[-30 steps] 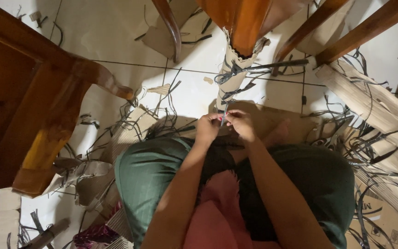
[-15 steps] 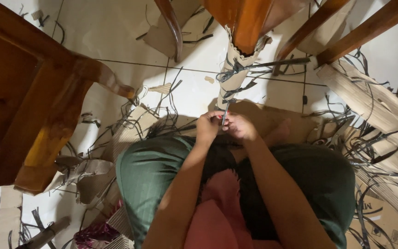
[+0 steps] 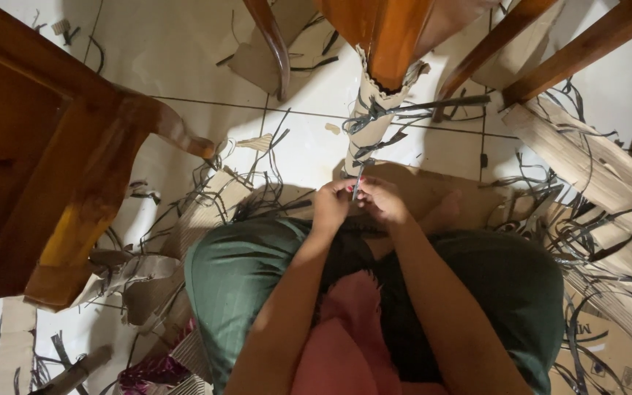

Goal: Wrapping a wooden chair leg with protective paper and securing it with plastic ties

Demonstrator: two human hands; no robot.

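Note:
My left hand (image 3: 333, 207) and my right hand (image 3: 383, 201) meet close together in front of my knees, fingers pinched on a thin dark strap (image 3: 358, 181) that runs up to a furniture leg wrapped in cardboard (image 3: 369, 121). Dark straps are bound around that cardboard wrapping. The wooden leg (image 3: 395, 40) sticks out above the wrapping. Whether the hands also hold a small tool is too small to tell. I sit on the floor in green trousers (image 3: 243, 281).
A wooden chair (image 3: 45, 153) stands at the left. More wooden legs (image 3: 550, 51) cross the top right. Cardboard pieces (image 3: 601, 175) and cut dark straps (image 3: 594, 241) litter the white tiled floor (image 3: 184, 51).
Both hands have stayed pinched on the strap at the wrapped leg, shifting only slightly; the view has barely moved.

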